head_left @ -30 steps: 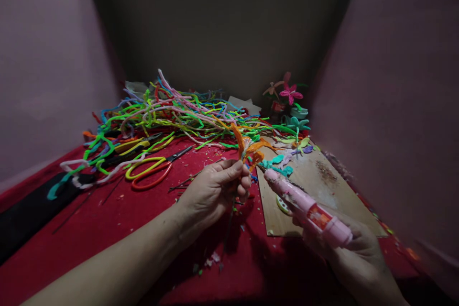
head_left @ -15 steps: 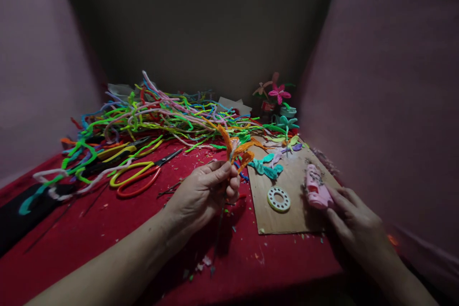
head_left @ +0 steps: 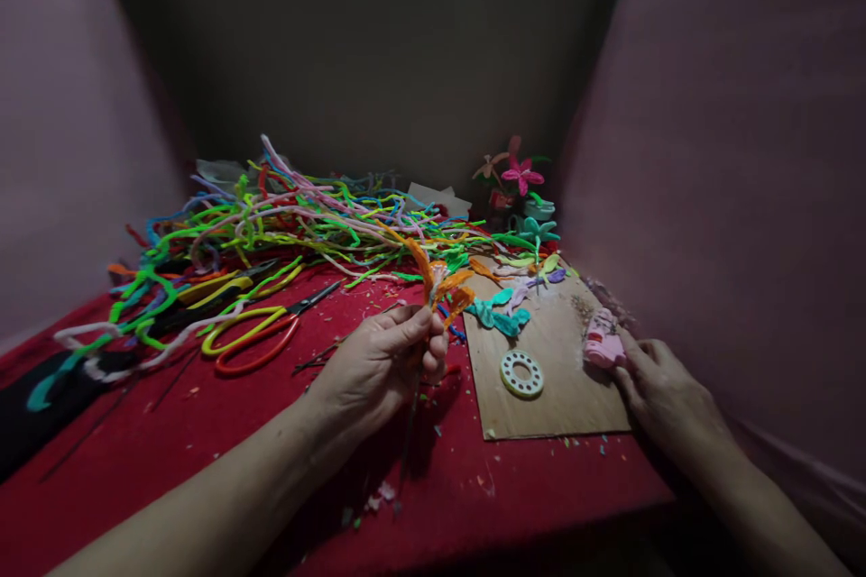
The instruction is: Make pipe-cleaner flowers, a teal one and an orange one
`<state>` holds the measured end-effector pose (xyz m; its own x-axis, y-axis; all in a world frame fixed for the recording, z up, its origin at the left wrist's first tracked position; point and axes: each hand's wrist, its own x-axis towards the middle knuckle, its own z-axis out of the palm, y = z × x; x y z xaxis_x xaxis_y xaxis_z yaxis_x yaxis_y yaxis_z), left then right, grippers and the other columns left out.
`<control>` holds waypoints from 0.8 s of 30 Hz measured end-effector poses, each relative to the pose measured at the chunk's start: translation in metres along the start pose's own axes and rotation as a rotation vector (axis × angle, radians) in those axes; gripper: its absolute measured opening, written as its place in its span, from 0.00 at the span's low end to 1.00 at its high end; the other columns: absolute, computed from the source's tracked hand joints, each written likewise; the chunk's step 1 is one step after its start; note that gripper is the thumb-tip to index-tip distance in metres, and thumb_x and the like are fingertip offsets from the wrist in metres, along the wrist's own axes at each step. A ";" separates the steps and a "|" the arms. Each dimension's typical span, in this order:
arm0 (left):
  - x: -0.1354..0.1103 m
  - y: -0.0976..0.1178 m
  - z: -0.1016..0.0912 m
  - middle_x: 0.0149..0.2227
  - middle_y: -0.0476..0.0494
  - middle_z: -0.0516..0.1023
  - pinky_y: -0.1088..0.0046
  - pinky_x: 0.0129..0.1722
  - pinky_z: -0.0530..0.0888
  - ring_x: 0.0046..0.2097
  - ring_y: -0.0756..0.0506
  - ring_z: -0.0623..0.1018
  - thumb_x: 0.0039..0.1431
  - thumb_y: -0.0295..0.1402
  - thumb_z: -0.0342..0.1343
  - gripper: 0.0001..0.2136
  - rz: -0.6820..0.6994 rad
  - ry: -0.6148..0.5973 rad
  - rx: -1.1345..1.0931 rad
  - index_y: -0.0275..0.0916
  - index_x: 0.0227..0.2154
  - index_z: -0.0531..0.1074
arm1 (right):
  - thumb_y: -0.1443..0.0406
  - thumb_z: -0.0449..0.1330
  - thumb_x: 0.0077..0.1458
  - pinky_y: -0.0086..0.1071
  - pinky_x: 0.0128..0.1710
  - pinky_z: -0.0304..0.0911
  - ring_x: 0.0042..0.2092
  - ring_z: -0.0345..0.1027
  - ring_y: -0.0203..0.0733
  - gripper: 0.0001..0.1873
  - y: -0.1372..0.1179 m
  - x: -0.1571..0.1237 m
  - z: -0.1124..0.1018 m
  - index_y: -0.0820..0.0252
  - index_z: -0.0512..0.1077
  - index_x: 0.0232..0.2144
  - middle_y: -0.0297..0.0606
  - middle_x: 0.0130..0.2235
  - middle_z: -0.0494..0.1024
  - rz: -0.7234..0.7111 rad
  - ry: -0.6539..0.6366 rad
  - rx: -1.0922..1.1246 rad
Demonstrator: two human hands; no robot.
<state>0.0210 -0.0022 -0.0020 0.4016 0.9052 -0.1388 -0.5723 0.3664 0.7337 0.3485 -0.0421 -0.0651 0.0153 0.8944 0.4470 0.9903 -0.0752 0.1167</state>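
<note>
My left hand (head_left: 389, 356) is closed, pinching the base of an orange pipe-cleaner flower (head_left: 439, 284) with a pale centre. A thin dark stem hangs below the fingers. At the right edge of the brown board (head_left: 561, 401), my right hand (head_left: 667, 383) grips the end of a small pink object (head_left: 603, 343) with a red patch; its exact kind is unclear. Between the hands, a round white disc with holes (head_left: 521, 374) lies on the board. Turquoise fuzzy petals (head_left: 504, 317) lie near the board's upper left part.
A tangled heap of coloured pipe cleaners (head_left: 304, 216) spreads across the back. Scissors with red and yellow handles (head_left: 257, 338) and yellow-black pliers (head_left: 213, 293) lie at left. Finished pipe-cleaner flowers (head_left: 522, 173) stand at the back right. Scraps dot the red cloth (head_left: 528, 505).
My right hand and the pink object have shifted slightly up and away over the board. My left hand holds the orange flower almost unchanged, and the view has moved a little.
</note>
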 end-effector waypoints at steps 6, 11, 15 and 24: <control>-0.002 0.001 0.003 0.20 0.47 0.71 0.82 0.22 0.68 0.20 0.55 0.69 0.49 0.28 0.60 0.05 -0.009 -0.010 -0.012 0.31 0.23 0.71 | 0.56 0.49 0.54 0.48 0.34 0.64 0.36 0.65 0.55 0.21 -0.004 0.007 -0.022 0.62 0.72 0.42 0.52 0.36 0.71 -0.071 0.068 0.139; -0.004 -0.001 0.005 0.19 0.47 0.71 0.82 0.22 0.67 0.20 0.55 0.69 0.48 0.28 0.61 0.06 -0.015 -0.028 -0.020 0.31 0.23 0.71 | 0.56 0.56 0.52 0.36 0.35 0.66 0.37 0.69 0.45 0.13 -0.087 0.007 -0.064 0.56 0.77 0.32 0.41 0.35 0.75 0.051 -0.099 1.028; -0.004 -0.003 0.004 0.20 0.47 0.72 0.82 0.24 0.68 0.21 0.55 0.70 0.48 0.29 0.62 0.06 -0.001 -0.064 -0.007 0.31 0.24 0.72 | 0.57 0.63 0.45 0.27 0.20 0.61 0.21 0.64 0.33 0.18 -0.154 0.017 -0.070 0.57 0.75 0.39 0.33 0.25 0.75 0.424 -0.475 1.772; -0.007 -0.008 0.003 0.21 0.48 0.72 0.82 0.24 0.67 0.22 0.55 0.69 0.51 0.30 0.58 0.06 0.008 -0.144 0.038 0.32 0.25 0.73 | 0.66 0.62 0.46 0.25 0.24 0.63 0.23 0.67 0.33 0.05 -0.189 0.035 -0.073 0.62 0.75 0.22 0.32 0.21 0.74 0.384 -0.483 2.331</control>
<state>0.0249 -0.0118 -0.0046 0.4971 0.8669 -0.0377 -0.5493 0.3480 0.7597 0.1515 -0.0287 -0.0064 -0.1606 0.9869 0.0118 -0.5941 -0.0871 -0.7997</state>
